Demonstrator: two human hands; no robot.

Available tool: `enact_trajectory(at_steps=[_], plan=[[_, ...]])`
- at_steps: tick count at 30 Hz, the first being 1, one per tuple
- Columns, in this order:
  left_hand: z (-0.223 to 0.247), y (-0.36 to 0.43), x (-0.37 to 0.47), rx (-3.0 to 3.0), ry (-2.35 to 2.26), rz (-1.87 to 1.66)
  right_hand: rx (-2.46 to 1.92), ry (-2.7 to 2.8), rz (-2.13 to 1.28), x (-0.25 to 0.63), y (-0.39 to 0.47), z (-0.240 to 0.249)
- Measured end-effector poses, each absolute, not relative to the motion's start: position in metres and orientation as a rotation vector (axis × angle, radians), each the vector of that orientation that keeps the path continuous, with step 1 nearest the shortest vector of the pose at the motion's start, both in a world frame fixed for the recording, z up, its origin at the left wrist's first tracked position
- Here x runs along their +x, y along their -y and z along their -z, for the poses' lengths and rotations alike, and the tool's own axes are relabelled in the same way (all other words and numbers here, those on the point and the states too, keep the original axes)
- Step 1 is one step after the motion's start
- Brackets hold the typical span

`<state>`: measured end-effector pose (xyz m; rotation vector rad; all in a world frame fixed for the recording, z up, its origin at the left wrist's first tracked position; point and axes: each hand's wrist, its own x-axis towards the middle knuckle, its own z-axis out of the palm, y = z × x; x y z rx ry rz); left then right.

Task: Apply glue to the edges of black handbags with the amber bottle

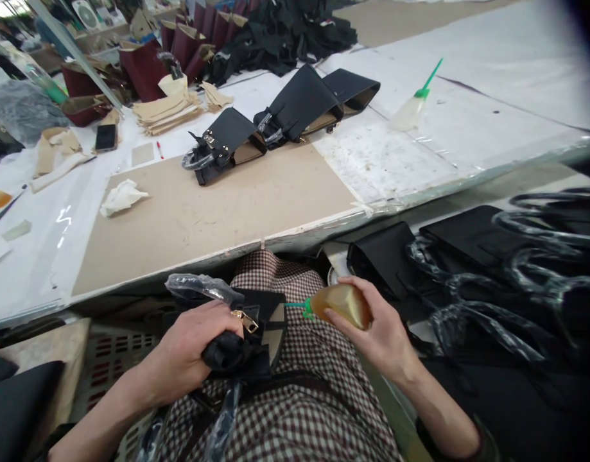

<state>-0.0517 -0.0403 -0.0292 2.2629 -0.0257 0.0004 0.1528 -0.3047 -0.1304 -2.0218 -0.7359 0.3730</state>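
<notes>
My left hand (198, 343) is closed around part of a black handbag (270, 301) on my lap. The bag has a gold zip pull (246, 321) and handles wrapped in clear plastic. Its open end, with a beige lining, faces right. My right hand (372, 327) grips a squeeze bottle (340, 305) of amber liquid, tilted onto its side. The bottle's thin green nozzle points left and reaches the bag's open edge; I cannot tell whether it touches.
On the table (217, 218) stand several black bags (299, 106), a pale bottle with a green nozzle (410, 109), crumpled tissue (122, 197) and a stack of beige pieces (167, 112). More black bags with plastic-wrapped handles (468, 282) lie at my right. A plastic crate (116, 359) is at my left.
</notes>
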Motion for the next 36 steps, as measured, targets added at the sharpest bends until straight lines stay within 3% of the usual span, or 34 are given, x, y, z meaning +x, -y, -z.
enact_trajectory(at_steps=[15,21,26,31,36], plan=[[0.042,0.045,-0.061,2.272,0.032,0.068,-1.992,0.937,-0.561,0.164,0.296,0.136],[0.041,0.048,-0.063,2.299,0.041,0.032,-2.021,0.902,-0.370,0.158,0.298,0.145],[0.043,0.056,-0.072,2.321,0.060,0.044,-2.002,0.849,-0.617,0.156,0.299,0.136],[0.045,0.063,-0.087,2.344,0.033,0.012,-1.988,0.565,-0.666,0.156,0.299,0.123],[0.048,0.069,-0.095,2.351,0.040,0.004,-2.004,0.643,-0.730,0.150,0.297,0.121]])
